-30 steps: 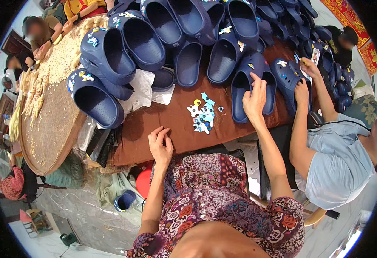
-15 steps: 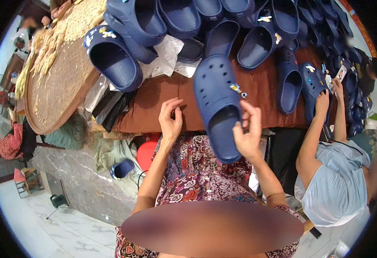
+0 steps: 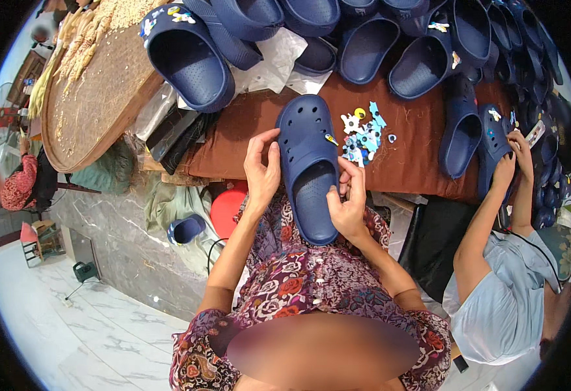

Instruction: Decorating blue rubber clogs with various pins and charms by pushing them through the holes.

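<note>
A navy blue foam clog [image 3: 308, 163] lies toe-away in front of me, over the edge of the brown cloth-covered table [image 3: 416, 156]. My left hand [image 3: 262, 171] rests against its left side, fingers raised and slightly apart. My right hand [image 3: 348, 203] grips its right rim near the heel. A small yellow charm sits on the clog's upper right side. A pile of small blue, white and yellow shoe charms [image 3: 362, 135] lies on the cloth just right of the clog.
Many more navy clogs [image 3: 364, 39] are heaped along the table's far side. A round woven tray [image 3: 96, 98] with pale dried pieces sits at left. A person in a light blue shirt [image 3: 500, 293] at right handles another clog [image 3: 491, 146]. A red stool [image 3: 228, 207] stands below.
I lifted a clog from the pile on the table and drew it toward me. It now lies flatter between both hands, with my left hand moved onto its side.
</note>
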`<move>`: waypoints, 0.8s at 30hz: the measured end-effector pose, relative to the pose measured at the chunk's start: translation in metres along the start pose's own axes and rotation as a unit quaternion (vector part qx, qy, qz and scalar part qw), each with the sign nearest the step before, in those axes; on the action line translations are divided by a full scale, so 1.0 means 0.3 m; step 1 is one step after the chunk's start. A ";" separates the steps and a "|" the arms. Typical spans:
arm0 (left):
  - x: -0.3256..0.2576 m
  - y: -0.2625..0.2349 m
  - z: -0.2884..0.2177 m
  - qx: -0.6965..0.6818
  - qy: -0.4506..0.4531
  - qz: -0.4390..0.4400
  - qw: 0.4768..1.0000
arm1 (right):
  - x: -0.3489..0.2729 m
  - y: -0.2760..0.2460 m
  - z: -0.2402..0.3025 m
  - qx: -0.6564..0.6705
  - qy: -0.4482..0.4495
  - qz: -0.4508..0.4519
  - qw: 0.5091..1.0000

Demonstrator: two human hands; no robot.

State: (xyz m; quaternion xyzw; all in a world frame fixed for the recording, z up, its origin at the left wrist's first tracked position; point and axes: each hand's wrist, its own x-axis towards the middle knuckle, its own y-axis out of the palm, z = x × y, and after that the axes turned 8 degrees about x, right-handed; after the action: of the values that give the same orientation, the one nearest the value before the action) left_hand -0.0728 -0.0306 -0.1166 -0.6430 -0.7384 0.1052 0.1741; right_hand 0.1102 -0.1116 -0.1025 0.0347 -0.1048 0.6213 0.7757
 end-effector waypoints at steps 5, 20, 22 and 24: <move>0.024 0.007 -0.037 0.024 0.032 0.000 0.999 | -0.012 -0.016 -0.017 -0.009 0.032 0.000 0.999; 0.019 0.034 -0.063 0.058 0.035 0.003 0.998 | 0.239 -0.088 -0.038 0.066 0.088 0.094 0.989; 0.022 0.042 -0.047 0.065 0.049 -0.008 0.997 | 0.250 -0.082 -0.043 0.088 0.089 0.098 0.987; 0.027 0.049 -0.042 0.070 0.065 -0.017 0.995 | 0.259 -0.083 -0.050 0.107 0.089 0.100 0.985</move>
State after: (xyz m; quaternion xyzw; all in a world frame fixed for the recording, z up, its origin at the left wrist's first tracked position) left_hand -0.0554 -0.0212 -0.1097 -0.6222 -0.7268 0.1119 0.2684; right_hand 0.1522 -0.0401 -0.0993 0.0517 0.0290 0.7038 0.7079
